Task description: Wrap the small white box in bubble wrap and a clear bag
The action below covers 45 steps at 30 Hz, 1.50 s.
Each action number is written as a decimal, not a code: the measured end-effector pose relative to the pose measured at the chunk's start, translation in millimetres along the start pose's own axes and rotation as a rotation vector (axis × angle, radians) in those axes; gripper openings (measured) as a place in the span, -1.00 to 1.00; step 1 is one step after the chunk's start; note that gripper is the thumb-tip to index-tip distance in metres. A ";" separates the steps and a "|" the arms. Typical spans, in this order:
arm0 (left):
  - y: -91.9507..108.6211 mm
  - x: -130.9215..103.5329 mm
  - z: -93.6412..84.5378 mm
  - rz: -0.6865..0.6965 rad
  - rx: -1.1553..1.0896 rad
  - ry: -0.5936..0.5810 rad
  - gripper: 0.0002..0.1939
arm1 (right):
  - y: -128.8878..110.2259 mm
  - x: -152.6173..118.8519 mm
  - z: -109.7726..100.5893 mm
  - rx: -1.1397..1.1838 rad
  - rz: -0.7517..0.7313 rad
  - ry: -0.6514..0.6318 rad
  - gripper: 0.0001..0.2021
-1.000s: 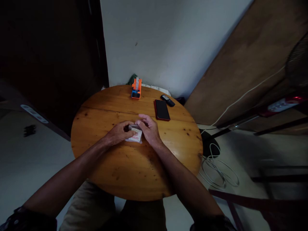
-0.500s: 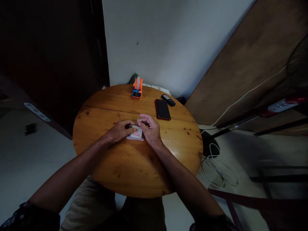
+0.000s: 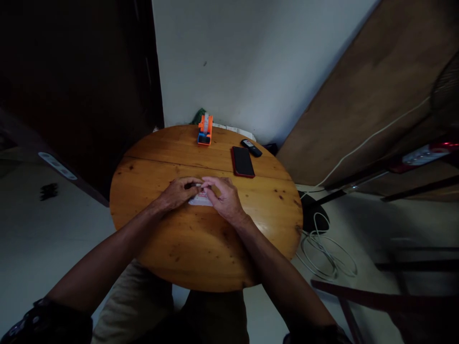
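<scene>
A small white packet with red print (image 3: 201, 200) rests on the round wooden table (image 3: 193, 248), in front of me. My left hand (image 3: 179, 192) grips it from the left, thumb on its face and fingers curled behind the upper edge. From the right, my right hand (image 3: 225, 197) closes over the packet's upper right corner, its thumb and fingertips drawn together close to the left fingertips. Whether anything small sits in that pinch is hidden. Both hands cover much of the packet; its lower edge shows.
An orange and blue tape dispenser (image 3: 205, 131) stands at the table's back. A smartphone in a red case (image 3: 243, 161) and a small black keypad phone (image 3: 251, 147) lie to the right. A coiled pale cable (image 3: 330, 260) is on the floor.
My right hand has shifted slightly left and come down over the packet's top corner, hiding more of its face. My left hand keeps its hold.
</scene>
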<state>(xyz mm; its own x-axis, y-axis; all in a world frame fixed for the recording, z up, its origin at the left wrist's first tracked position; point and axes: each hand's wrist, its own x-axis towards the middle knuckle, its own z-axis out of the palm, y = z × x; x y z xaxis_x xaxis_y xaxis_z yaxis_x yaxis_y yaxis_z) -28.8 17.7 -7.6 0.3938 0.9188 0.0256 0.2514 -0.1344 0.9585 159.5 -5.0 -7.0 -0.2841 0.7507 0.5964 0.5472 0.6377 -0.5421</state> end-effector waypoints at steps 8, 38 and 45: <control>4.4 -2.2 -11.1 -0.044 -0.100 -0.068 -0.52 | 1.1 -0.1 -11.9 -0.011 -0.038 -0.125 -0.69; 2.5 -4.5 -1.5 -0.134 -0.102 0.056 -0.45 | 9.2 -2.2 -30.6 -0.048 0.143 0.125 -0.82; -7.0 2.9 -10.8 -0.094 -0.189 0.212 -0.47 | 15.4 -0.6 -29.3 0.050 0.204 0.126 -0.83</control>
<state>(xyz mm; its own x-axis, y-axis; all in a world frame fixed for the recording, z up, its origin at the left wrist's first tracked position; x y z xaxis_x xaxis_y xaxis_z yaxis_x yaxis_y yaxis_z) -38.9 25.3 -11.2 0.1785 0.9836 -0.0265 0.1008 0.0085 0.9949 191.2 -0.7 1.7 -0.0696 0.8394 0.5390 0.5425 0.4853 -0.6857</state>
